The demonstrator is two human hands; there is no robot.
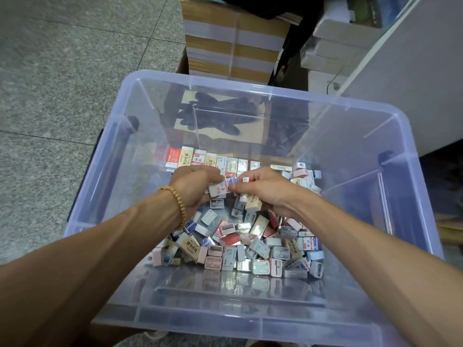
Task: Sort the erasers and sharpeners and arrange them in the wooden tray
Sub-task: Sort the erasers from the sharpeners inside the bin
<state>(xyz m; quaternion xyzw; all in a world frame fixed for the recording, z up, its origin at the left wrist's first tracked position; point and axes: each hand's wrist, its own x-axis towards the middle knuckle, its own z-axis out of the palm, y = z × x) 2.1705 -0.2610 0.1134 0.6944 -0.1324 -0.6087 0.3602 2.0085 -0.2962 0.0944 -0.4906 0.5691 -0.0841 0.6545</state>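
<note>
both hands are held together inside a clear plastic bin [370,136]. small erasers are gripped by the left hand [198,187] and right hand [263,190]; the loose pile [240,244] lies beneath them, a sorted row [208,160] just beyond. matching types are best gathered and laid flush.

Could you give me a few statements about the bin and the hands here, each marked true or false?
1. Both hands are inside the clear plastic bin. True.
2. The left hand is empty. False: it holds a small white eraser along with other small items.
3. A beaded bracelet sits on the left wrist. True.
4. The row of erasers along the far side lies scattered at random. False: they stand side by side in a neat line.
5. The right hand grips a beige eraser. True.
6. The loose pile sits on the floor outside the bin. False: it lies on the bin's bottom.
</note>
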